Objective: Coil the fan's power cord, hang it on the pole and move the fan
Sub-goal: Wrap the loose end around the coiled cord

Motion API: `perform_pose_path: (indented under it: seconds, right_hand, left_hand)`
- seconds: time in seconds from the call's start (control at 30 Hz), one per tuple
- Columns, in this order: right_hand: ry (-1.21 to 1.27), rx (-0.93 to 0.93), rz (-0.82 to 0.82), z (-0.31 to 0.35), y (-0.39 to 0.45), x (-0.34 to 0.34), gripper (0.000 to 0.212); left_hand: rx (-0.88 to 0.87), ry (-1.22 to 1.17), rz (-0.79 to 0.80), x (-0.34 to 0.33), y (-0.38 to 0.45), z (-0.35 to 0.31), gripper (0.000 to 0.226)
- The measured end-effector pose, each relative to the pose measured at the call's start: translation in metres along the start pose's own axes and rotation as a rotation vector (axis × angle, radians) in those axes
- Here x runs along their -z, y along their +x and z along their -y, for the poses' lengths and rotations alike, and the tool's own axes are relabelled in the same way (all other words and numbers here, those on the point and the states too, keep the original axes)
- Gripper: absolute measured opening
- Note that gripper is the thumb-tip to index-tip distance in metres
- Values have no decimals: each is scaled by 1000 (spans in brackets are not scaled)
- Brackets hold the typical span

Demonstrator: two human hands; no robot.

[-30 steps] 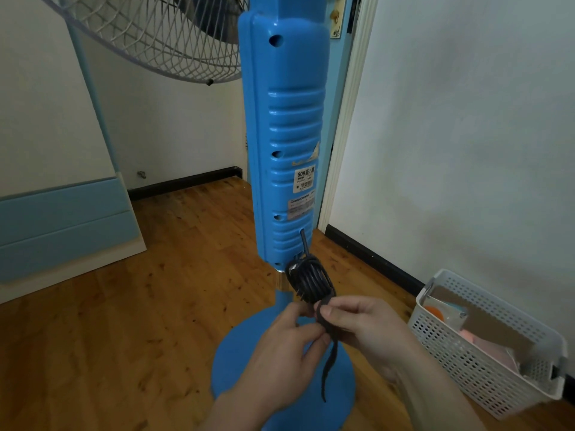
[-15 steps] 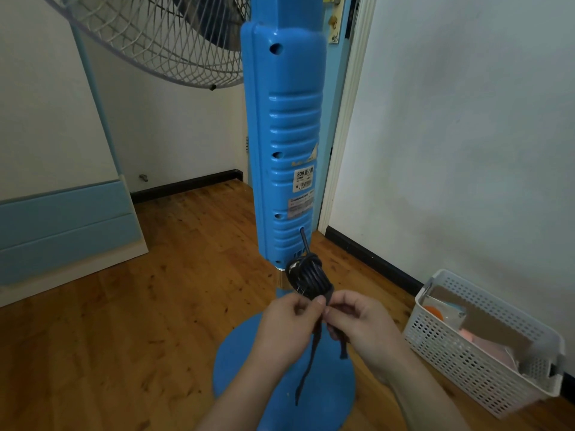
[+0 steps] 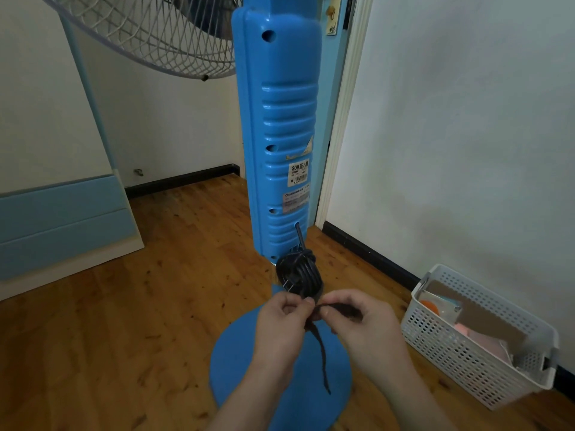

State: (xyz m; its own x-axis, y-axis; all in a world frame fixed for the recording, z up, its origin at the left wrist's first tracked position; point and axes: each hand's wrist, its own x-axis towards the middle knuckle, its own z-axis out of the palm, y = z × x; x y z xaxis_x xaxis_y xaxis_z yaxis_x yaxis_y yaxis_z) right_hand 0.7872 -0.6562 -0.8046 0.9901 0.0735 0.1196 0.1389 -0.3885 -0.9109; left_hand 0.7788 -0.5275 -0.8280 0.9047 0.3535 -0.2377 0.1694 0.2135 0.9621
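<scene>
The cord (image 3: 299,273) sits bundled in a tight black coil right under the fan's (image 3: 277,144) blue housing, just above the round base (image 3: 236,362), with the plug prongs poking out on its left side. Both hands are closed at the coil's lower end: the left hand (image 3: 281,325) pinches a dark tie (image 3: 320,353) between thumb and fingers, the right hand (image 3: 364,325) pinches it from the other side, knuckles nearly touching. One loose tail of the tie dangles down over the base.

The cord looks rubbery and springy, likely to unwind if let go, so the grip belongs at the bundle's waist where the tie crosses. The tie looks soft and limp, easy to knot, easy to slip. The fan itself looks top-heavy; the pole just below the housing seems the sensible place to grasp it, base kept low over the floor (image 3: 124,321).

Compared with half a second ago, the hands have drawn closer together and up against the coil, and only one tail hangs now rather than two. The basket (image 3: 466,362) by the right wall has not budged.
</scene>
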Motion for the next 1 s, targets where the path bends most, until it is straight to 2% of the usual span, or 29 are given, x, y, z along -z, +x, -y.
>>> perform_pose_path:
  seconds: [0.23, 0.37, 0.43, 0.57, 0.73, 1.0]
  right_hand:
    - [342, -47, -95, 1, 8, -11, 27]
    - [437, -84, -135, -3, 11, -17, 29]
    - [434, -113, -140, -3, 12, -21, 32]
    - [379, -232, -122, 4, 12, -27, 26]
    - [299, -474, 42, 8, 7, -20, 23]
    - [271, -457, -40, 18, 9, -23, 11]
  left_hand:
    - [-23, -135, -22, -5, -4, 3, 13]
    - [-56, -181, -16, -2, -4, 4, 29]
    - [-83, -165, 15, 1, -3, 5, 28]
    - [-156, -146, 75, 7, 1, 9, 10]
    - [-172, -167, 158, 14, 1, 12, 8]
    - [-135, -168, 204, 16, 2, 10, 9]
